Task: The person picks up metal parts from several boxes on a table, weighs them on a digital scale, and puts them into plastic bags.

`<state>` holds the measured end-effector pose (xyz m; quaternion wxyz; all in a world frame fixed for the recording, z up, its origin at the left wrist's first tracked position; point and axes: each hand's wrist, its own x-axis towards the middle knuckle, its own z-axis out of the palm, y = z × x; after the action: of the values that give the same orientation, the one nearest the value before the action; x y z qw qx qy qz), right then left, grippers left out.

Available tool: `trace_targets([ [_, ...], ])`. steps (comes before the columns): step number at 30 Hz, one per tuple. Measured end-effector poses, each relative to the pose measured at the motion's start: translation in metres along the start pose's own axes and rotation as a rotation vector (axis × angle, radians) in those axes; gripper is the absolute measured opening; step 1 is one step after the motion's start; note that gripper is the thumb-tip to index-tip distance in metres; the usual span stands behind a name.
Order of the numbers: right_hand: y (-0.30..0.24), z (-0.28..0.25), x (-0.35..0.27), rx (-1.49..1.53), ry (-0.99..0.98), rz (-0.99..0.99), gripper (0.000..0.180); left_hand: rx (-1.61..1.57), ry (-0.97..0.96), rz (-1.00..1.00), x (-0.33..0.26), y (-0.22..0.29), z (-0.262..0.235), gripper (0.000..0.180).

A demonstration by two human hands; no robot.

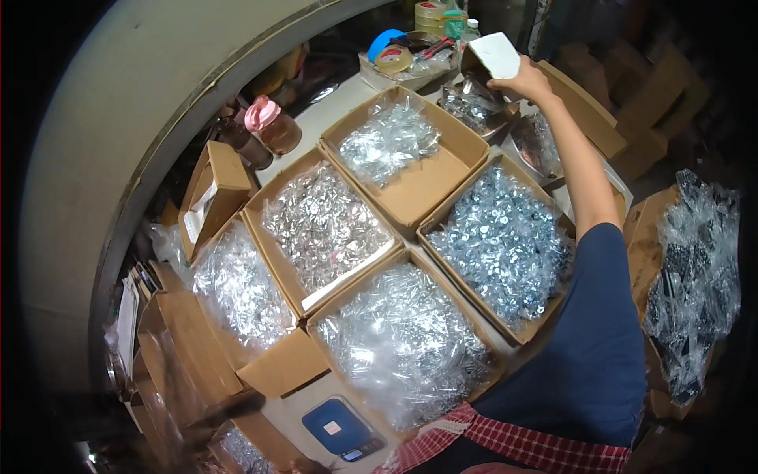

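Note:
At the far right of the table, my right hand [523,84] is stretched out and closed on the edge of a small white box [495,54]. The box is tilted, its dark inside facing left, just above a pile of small bagged metal parts [469,106]. Nearer to me, below my right arm, a cardboard box [517,338] is filled with bagged bluish-silver washer-like parts [501,237]. My left hand does not show.
Open cartons hold bagged silver parts [320,225] and clear bags of hardware [403,340]. A blue scale [339,426] lies near me. A pink-lidded jar [276,126] stands at left, tape rolls [392,58] at the back, and a large bagged heap [695,276] at right.

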<state>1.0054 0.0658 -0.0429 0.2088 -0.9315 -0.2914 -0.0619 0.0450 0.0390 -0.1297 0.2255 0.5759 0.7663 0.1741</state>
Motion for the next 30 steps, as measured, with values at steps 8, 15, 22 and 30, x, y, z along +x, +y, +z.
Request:
trace_targets([
  [8,-0.024,-0.021,-0.016,-0.237,0.168,-0.189,0.089,-0.014,-0.012,-0.010,0.010,0.011,0.018,0.051],
  [15,-0.013,-0.071,-0.041,-0.209,0.252,-0.139,0.087,-0.062,0.010,-0.009,0.007,0.013,0.022,0.050],
  [22,-0.011,-0.118,-0.118,0.840,0.188,-0.096,0.068,-0.162,0.126,-0.011,-0.002,-0.005,0.013,0.049],
  [30,-0.174,-0.113,-0.336,1.490,-0.662,0.099,0.050,-0.055,0.335,0.132,0.007,-0.066,-0.008,0.053],
])
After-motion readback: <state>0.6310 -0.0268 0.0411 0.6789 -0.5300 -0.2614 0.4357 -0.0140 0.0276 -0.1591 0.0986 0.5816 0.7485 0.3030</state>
